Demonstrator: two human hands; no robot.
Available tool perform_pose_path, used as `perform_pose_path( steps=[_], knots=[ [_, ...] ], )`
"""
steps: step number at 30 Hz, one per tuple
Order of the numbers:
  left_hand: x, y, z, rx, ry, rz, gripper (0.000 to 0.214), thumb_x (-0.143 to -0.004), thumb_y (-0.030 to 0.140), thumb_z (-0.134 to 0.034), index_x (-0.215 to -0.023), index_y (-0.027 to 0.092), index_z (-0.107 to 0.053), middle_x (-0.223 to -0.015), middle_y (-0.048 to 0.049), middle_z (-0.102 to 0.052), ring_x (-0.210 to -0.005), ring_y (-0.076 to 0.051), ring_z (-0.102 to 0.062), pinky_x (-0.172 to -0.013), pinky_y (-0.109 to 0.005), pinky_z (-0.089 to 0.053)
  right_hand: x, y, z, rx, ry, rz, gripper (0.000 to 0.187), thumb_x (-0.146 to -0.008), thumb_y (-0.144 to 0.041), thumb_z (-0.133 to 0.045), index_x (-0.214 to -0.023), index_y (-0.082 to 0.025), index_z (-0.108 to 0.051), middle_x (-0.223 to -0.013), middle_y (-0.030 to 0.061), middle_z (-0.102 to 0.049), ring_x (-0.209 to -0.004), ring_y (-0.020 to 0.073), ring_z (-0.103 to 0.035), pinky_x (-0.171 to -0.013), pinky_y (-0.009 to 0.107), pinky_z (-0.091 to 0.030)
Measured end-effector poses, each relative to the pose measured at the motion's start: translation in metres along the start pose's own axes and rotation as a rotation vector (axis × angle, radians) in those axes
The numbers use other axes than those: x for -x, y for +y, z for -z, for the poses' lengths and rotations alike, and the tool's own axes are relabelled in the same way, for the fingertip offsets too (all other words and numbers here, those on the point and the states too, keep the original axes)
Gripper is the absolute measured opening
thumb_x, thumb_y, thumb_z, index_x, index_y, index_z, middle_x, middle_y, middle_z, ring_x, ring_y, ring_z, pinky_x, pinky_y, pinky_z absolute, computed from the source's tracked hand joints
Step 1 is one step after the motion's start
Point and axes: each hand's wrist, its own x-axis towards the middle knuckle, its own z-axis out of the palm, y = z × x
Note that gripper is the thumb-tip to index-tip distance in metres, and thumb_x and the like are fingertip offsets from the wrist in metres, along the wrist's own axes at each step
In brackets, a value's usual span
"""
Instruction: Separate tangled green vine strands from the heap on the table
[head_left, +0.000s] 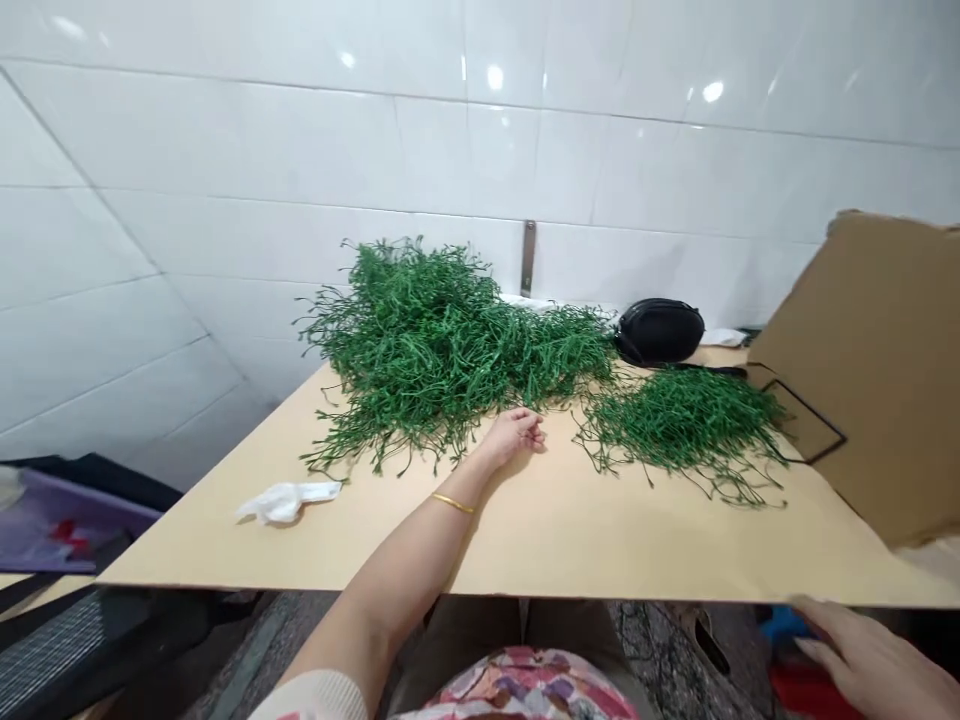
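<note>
A large heap of thin green strands (427, 340) with small knobbed ends lies across the back of the table. To its right is a smaller, flatter pile of the same green strands (682, 415). My left hand (517, 432) rests on the tabletop at the front edge of the large heap, its fingers curled closed. Whatever those fingers may hold is hidden. My right hand (870, 655) is at the lower right, by the front table edge, with thumb and fingers apart. It is partly cut off by the frame, and no object shows in it.
The pale tabletop (600, 540) stands against a white tiled wall (300, 140). A crumpled white tissue (285, 502) lies at left. A black bag (660, 332) sits behind the smaller pile, and a cardboard box (877, 370) stands at right. Purple material (67, 520) is at far left.
</note>
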Motion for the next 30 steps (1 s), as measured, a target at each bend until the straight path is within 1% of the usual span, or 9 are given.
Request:
perform_pose_path(
  steps=[3, 7, 11, 16, 19, 23, 25, 27, 30],
  knots=[
    [0.001, 0.0, 0.001, 0.007, -0.002, -0.003, 0.011, -0.078, 0.018, -0.058, -0.072, 0.01, -0.054, -0.052, -0.0017, -0.053, -0.047, -0.011, -0.056, -0.048, -0.025, -0.05, -0.048, -0.085, 0.036, -0.131, -0.046, 0.123, 0.038, -0.08, -0.047, -0.044, -0.098, -0.024, -0.069, -0.106, 0.0081, -0.069, -0.099, 0.0259, -0.063, -0.086, 0.037, -0.047],
    [0.002, 0.001, 0.003, -0.002, -0.023, 0.009, 0.01, -0.078, 0.019, -0.058, -0.073, 0.01, -0.054, -0.052, -0.0015, -0.053, -0.047, -0.011, -0.056, -0.049, -0.025, -0.05, -0.13, -0.172, 0.075, -0.315, -0.018, 0.321, 0.036, -0.083, -0.047, -0.041, -0.074, -0.02, -0.064, -0.077, 0.0054, -0.069, -0.075, 0.0201, -0.062, -0.067, 0.03, -0.046],
    [0.003, 0.001, 0.001, -0.031, -0.022, -0.005, 0.014, -0.075, 0.023, -0.061, -0.073, 0.011, -0.054, -0.053, 0.0, -0.052, -0.048, -0.01, -0.056, -0.051, -0.025, -0.049, -0.224, -0.207, 0.072, -0.665, 0.254, 0.262, 0.032, -0.072, -0.048, -0.052, -0.067, -0.017, -0.061, -0.066, 0.0051, -0.063, -0.066, 0.0176, -0.057, -0.065, 0.03, -0.045],
    [0.005, -0.005, -0.006, -0.183, 0.022, -0.031, 0.014, -0.073, 0.023, -0.061, -0.068, 0.014, -0.052, -0.052, 0.0002, -0.054, -0.047, -0.008, -0.053, -0.052, -0.022, -0.043, -0.305, -0.235, 0.043, -0.833, 0.439, 0.098, 0.059, -0.065, -0.053, -0.055, -0.106, -0.01, -0.055, -0.087, 0.0117, -0.063, -0.077, 0.0195, -0.057, -0.07, 0.033, -0.044],
    [0.008, -0.009, -0.008, -0.308, 0.025, -0.079, 0.012, -0.073, 0.023, -0.058, -0.066, 0.015, -0.052, -0.053, 0.0021, -0.051, -0.047, -0.007, -0.049, -0.051, -0.021, -0.038, -0.314, -0.246, 0.024, -0.783, 0.407, 0.15, 0.058, -0.066, -0.048, -0.055, -0.11, -0.011, -0.052, -0.075, 0.0051, -0.06, -0.068, 0.0169, -0.052, -0.066, 0.032, -0.041],
    [0.016, -0.001, -0.015, -0.663, -0.074, -0.192, 0.016, -0.079, 0.025, -0.048, -0.066, 0.017, -0.053, -0.053, 0.0021, -0.049, -0.051, -0.009, -0.045, -0.052, -0.023, -0.035, -0.29, -0.239, 0.003, -0.576, 0.337, 0.278, 0.017, -0.07, -0.034, -0.053, -0.075, -0.018, -0.058, -0.06, 0.0003, -0.051, -0.06, 0.0153, -0.043, -0.063, 0.031, -0.034],
    [0.019, 0.012, -0.022, -0.886, -0.089, -0.287, 0.024, -0.08, 0.027, -0.046, -0.059, 0.017, -0.05, -0.052, 0.0013, -0.047, -0.051, -0.01, -0.042, -0.053, -0.024, -0.032, -0.274, -0.229, -0.003, -0.339, 0.348, 0.376, 0.012, -0.073, -0.029, -0.05, -0.07, -0.019, -0.057, -0.064, 0.0027, -0.055, -0.066, 0.0175, -0.045, -0.065, 0.031, -0.032],
    [0.016, 0.03, -0.029, -1.054, 0.024, -0.444, 0.027, -0.083, 0.029, -0.043, -0.062, 0.017, -0.053, -0.057, -0.0011, -0.05, -0.056, -0.012, -0.043, -0.055, -0.025, -0.033, -0.261, -0.219, -0.007, -0.125, 0.393, 0.445, 0.015, -0.077, -0.025, -0.045, -0.074, -0.019, -0.059, -0.073, 0.0057, -0.059, -0.075, 0.0204, -0.047, -0.068, 0.032, -0.031],
    [-0.003, 0.054, -0.037, -1.276, 0.157, -0.713, 0.026, -0.082, 0.016, -0.039, -0.096, 0.021, -0.061, -0.098, -0.0083, -0.06, -0.084, -0.018, -0.052, -0.071, -0.027, -0.039, -0.249, -0.207, -0.009, -0.028, 0.44, 0.527, 0.018, -0.08, -0.021, -0.044, -0.081, -0.019, -0.062, -0.085, 0.0078, -0.061, -0.085, 0.0222, -0.048, -0.072, 0.033, -0.033]
  ],
)
